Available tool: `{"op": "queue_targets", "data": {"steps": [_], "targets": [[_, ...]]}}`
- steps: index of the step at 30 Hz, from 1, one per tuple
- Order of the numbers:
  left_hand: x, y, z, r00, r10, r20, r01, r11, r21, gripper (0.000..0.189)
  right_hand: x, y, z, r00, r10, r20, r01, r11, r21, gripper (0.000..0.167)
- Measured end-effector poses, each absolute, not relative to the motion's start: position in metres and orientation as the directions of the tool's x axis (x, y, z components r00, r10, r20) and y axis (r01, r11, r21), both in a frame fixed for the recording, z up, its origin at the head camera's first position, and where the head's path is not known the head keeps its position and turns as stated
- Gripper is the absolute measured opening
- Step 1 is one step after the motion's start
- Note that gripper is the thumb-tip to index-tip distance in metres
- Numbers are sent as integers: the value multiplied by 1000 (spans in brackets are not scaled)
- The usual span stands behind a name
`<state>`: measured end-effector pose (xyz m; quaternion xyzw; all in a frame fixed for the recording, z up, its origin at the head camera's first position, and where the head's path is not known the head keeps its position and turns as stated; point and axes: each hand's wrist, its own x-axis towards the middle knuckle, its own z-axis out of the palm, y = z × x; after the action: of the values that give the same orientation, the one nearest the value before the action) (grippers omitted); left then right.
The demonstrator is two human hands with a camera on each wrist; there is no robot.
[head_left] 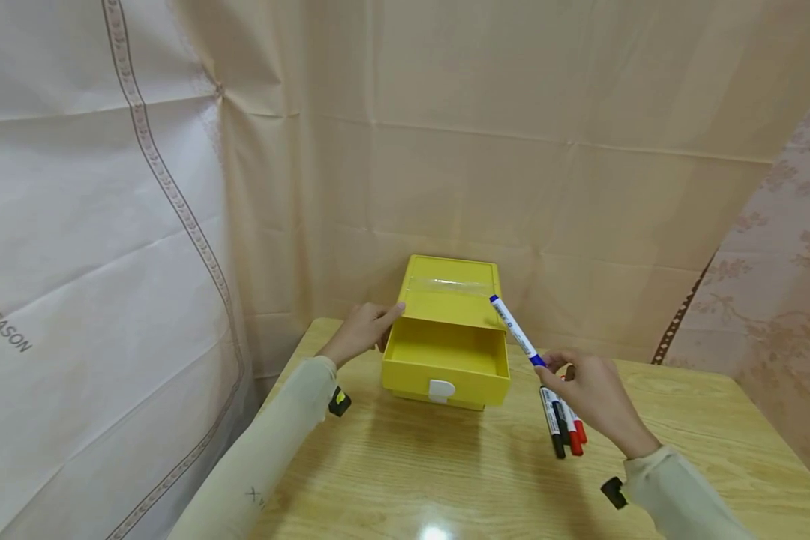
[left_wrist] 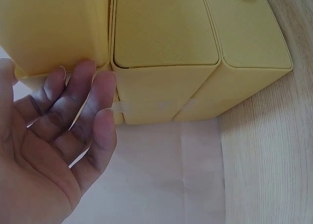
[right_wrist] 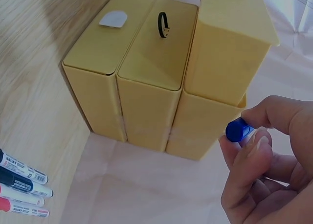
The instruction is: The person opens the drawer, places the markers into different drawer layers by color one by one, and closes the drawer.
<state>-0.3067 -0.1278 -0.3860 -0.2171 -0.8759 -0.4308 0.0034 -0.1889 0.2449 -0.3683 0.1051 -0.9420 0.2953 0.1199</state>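
Note:
A yellow drawer unit [head_left: 452, 270] stands at the back of the table, its top drawer [head_left: 405, 373] pulled out toward me. My left hand [head_left: 363, 330] is at the unit's upper left side, thumb at the top edge. In the left wrist view the fingers [left_wrist: 102, 94] are loosely bent against the yellow side wall. To the right of the drawer, my right hand [head_left: 590, 390] pinches a blue marker [head_left: 516, 330] near one end between thumb and fingers. The marker slants up and left, its far end overlapping the unit's right edge in the head view.
Several black and red markers [head_left: 556, 421] lie together on the wooden table [head_left: 405, 480] below my right hand. The right wrist view shows a black loop handle [right_wrist: 162, 26] on the middle drawer. Beige cloth [head_left: 459, 150] hangs behind the table.

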Motion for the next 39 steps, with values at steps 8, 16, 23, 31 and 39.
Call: {"op": "queue_targets", "data": {"steps": [8, 16, 23, 31, 39], "targets": [[-306, -128, -386, -905, 377, 198, 387, 536, 750, 68, -188, 239, -363, -935, -160, 318, -314, 791, -526, 14], [-305, -128, -386, -909, 374, 186, 373, 525, 765, 69, -187, 230, -357, -936, -176, 304, -323, 769, -552, 17], [-305, -127, -386, -907, 380, 183, 373, 522, 767, 73, -187, 225, -355, -931, -180, 317, -333, 774, -540, 15], [-304, -126, -384, -904, 383, 191, 379, 509, 773, 65, -188, 220, -356, -911, -216, 350, -379, 773, -509, 17], [-305, -126, -385, -908, 378, 183, 367, 503, 783, 65, -189, 216, -355, -885, -278, 374, -440, 760, -478, 12]]}}
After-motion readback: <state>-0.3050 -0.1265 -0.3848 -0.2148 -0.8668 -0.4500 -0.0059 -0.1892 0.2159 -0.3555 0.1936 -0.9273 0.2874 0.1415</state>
